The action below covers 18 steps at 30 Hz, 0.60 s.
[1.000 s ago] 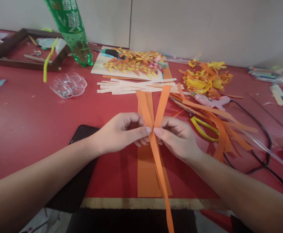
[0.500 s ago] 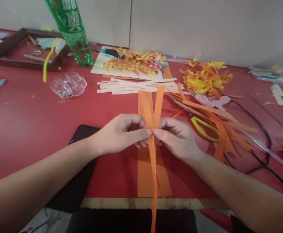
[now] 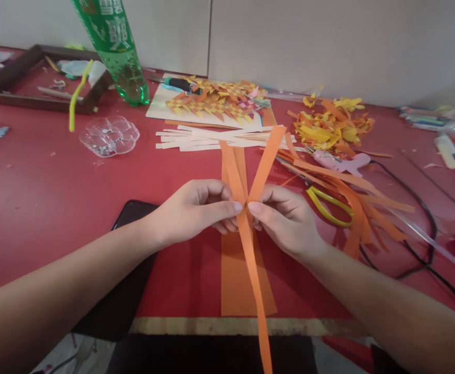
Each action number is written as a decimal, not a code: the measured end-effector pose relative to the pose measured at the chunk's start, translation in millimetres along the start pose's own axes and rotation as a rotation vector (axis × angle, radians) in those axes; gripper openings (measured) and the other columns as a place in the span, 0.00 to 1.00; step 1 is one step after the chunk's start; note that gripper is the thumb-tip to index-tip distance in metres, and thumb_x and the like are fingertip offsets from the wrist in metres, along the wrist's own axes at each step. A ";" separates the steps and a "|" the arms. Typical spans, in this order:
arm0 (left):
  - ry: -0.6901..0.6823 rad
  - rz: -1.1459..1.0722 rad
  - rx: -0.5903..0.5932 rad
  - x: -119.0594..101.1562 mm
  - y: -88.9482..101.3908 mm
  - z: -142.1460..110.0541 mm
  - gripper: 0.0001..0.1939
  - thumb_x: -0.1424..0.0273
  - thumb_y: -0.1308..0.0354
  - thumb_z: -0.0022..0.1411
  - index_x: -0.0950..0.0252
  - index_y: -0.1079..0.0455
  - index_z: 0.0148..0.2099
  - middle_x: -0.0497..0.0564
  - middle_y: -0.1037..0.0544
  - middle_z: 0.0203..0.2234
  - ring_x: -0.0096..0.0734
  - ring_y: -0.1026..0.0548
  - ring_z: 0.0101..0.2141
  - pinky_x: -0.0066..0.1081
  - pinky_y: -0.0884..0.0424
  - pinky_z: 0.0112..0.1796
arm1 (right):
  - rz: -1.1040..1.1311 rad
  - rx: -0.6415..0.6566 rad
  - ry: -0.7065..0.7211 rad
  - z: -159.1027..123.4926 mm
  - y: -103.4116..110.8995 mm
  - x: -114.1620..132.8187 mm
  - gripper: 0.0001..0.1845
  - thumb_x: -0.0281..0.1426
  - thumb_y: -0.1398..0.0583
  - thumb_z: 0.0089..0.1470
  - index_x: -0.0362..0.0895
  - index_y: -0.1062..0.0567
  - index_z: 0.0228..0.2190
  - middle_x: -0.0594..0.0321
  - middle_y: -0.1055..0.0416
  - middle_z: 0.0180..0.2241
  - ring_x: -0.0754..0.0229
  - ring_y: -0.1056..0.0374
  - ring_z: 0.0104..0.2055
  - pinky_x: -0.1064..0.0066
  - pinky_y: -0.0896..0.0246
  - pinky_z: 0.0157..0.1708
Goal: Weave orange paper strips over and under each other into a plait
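Note:
Above the middle of the table, orange paper strips (image 3: 233, 176) are pinched between my two hands. My left hand (image 3: 211, 208) is closed, its thumb on the strips at their left side. My right hand (image 3: 280, 215) is closed on the strip that slants up to the right. The two thumb tips almost meet where the strips cross. From there one narrow strip hangs down past the table edge. Under the hands a wider piece of orange paper (image 3: 235, 280) lies flat on the red table (image 3: 188, 280). The fingers behind the strips are partly hidden.
A black phone (image 3: 114, 291) lies under my left forearm. Yellow-handled scissors (image 3: 328, 208) and loose orange strips sit at the right, near a pink glue gun (image 3: 340, 162). White strips (image 3: 211, 139), woven paper (image 3: 219, 101), a green bottle (image 3: 121, 62) and a clear palette (image 3: 110, 136) stand farther back.
The upper ends of the strips have spread apart, the right one tilting further right. The hanging tail has swung to the right. Both hands keep their pinch almost in place.

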<state>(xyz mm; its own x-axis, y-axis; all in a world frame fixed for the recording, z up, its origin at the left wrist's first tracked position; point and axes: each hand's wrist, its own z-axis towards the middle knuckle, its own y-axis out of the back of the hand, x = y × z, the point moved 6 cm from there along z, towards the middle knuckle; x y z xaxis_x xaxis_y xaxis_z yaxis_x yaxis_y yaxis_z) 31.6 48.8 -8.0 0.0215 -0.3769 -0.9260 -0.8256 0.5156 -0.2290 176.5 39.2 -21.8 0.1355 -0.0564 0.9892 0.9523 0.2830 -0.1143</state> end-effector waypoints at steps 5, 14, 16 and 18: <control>0.006 -0.003 0.038 -0.7 -3.0 -0.2 0.07 0.72 0.36 0.61 0.70 0.29 0.33 0.46 0.22 0.24 0.22 0.22 0.27 0.22 0.23 0.31 | 0.020 -0.019 -0.029 -0.2 2.3 -2.6 0.12 0.34 0.34 0.56 0.45 0.29 0.25 0.70 0.35 0.19 0.68 0.42 0.20 0.74 0.49 0.20; 0.003 0.024 0.102 3.4 -5.6 1.2 0.09 0.72 0.33 0.58 0.68 0.31 0.30 0.45 0.22 0.23 0.22 0.23 0.26 0.22 0.24 0.30 | 0.080 0.023 -0.077 -1.8 0.7 -5.9 0.09 0.35 0.35 0.57 0.44 0.25 0.29 0.68 0.32 0.23 0.67 0.38 0.24 0.73 0.44 0.24; -0.035 0.024 0.086 2.1 -3.7 1.2 0.10 0.71 0.35 0.60 0.68 0.32 0.30 0.45 0.22 0.23 0.22 0.23 0.26 0.21 0.24 0.30 | 0.090 0.052 -0.078 -1.9 -1.6 -5.8 0.09 0.35 0.35 0.57 0.44 0.25 0.28 0.68 0.33 0.22 0.67 0.40 0.23 0.73 0.45 0.23; -0.060 0.024 0.078 1.5 -2.3 0.7 0.10 0.71 0.37 0.62 0.68 0.33 0.30 0.45 0.23 0.23 0.21 0.23 0.26 0.21 0.24 0.30 | 0.077 0.056 -0.073 -1.9 -2.6 -4.8 0.11 0.35 0.34 0.56 0.44 0.27 0.26 0.68 0.33 0.21 0.68 0.41 0.22 0.74 0.47 0.22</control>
<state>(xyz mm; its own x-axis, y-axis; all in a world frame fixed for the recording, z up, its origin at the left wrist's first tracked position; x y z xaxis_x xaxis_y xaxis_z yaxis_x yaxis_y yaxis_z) 33.9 47.6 -9.1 0.0378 -0.3175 -0.9475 -0.7799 0.5834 -0.2267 173.9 37.0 -26.5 0.1856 0.0365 0.9819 0.9226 0.3373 -0.1870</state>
